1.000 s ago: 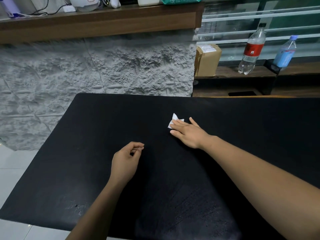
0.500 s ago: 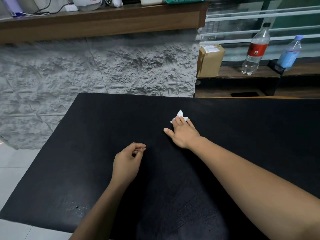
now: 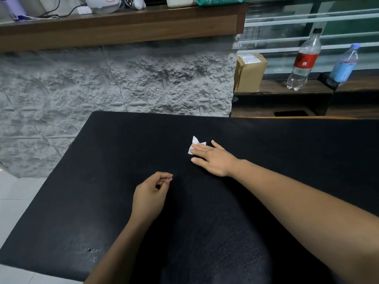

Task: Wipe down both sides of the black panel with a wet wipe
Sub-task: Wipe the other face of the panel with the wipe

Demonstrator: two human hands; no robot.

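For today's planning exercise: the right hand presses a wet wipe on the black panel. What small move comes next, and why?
Probably slide the right hand and wet wipe toward the near edge: the black panel shows pale smears there, while the wipe sits mid-panel.

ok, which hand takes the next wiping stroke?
Right. The right hand presses flat on the wet wipe on the black panel; the left hand is loosely curled, empty, away from it.
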